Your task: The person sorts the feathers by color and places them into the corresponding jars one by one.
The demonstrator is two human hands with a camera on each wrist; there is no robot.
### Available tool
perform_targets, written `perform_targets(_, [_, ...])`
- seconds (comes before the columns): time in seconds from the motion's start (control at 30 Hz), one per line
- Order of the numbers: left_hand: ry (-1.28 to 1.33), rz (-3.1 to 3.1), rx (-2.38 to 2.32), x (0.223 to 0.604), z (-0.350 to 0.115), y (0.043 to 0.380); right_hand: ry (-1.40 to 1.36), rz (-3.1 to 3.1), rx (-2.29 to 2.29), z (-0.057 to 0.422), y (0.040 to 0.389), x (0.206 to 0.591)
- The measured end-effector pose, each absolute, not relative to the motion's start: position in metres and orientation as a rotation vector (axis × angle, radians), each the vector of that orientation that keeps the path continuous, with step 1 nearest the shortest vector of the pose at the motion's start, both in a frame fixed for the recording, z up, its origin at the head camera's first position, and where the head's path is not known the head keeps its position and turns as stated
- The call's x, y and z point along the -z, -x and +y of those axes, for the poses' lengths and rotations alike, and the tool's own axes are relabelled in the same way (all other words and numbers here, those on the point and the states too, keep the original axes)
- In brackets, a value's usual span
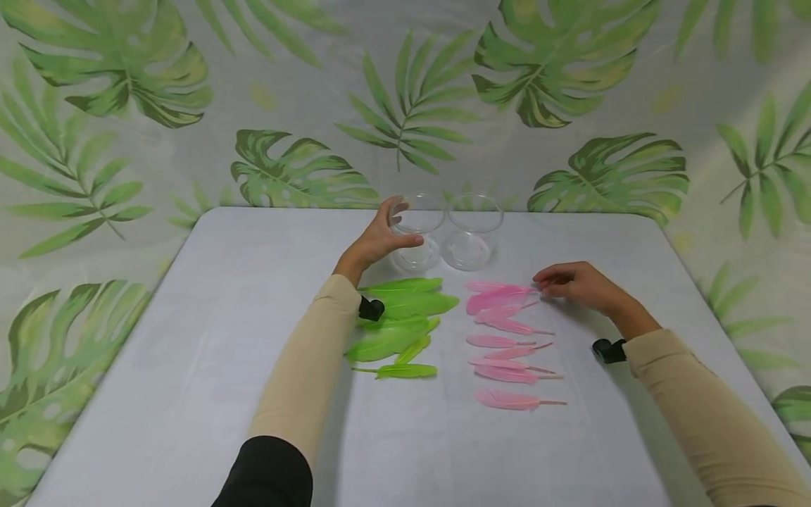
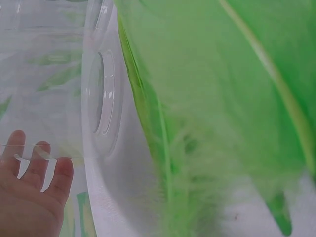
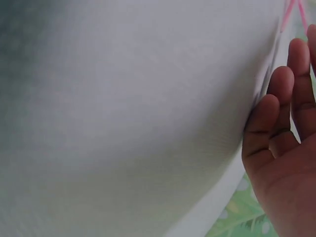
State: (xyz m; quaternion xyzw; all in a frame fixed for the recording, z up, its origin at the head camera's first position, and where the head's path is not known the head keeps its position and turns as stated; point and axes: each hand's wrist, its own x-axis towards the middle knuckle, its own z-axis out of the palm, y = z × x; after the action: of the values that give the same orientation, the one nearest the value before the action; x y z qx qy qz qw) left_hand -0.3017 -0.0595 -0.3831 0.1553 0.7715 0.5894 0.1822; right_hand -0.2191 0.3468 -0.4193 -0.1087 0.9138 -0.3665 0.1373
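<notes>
My left hand (image 1: 380,236) grips the left clear plastic cup (image 1: 417,264), its thumb across the near side and its fingers around the left side. In the left wrist view, fingertips lie against the cup's transparent wall (image 2: 44,108). A second clear cup (image 1: 469,255) stands right beside it. Over the right part of the table, my right hand (image 1: 579,287) has its fingers loosely bent, fingertips right at the quill ends of the top pink feathers (image 1: 497,299). Pink quills (image 3: 289,17) show beyond the fingers in the right wrist view.
Several green feathers (image 1: 405,306) lie in a column below the left forearm and cups. More pink feathers (image 1: 507,400) form a column to their right, quills pointing right. A white-covered table (image 1: 190,366) backs onto a leaf-patterned cloth (image 1: 437,169).
</notes>
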Motion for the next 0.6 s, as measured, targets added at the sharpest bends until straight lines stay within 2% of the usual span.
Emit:
perform_targets(0.27, [-0.463,2.235,-1.689,0.408,-0.060,0.317,0.276,2.629,1.057,0.347,0.221,0.424])
perform_targets(0.6, [-0.445,2.165,-1.679,0.382,-0.060,0.301,0.211,2.633,0.992,0.343,0.224,0.427])
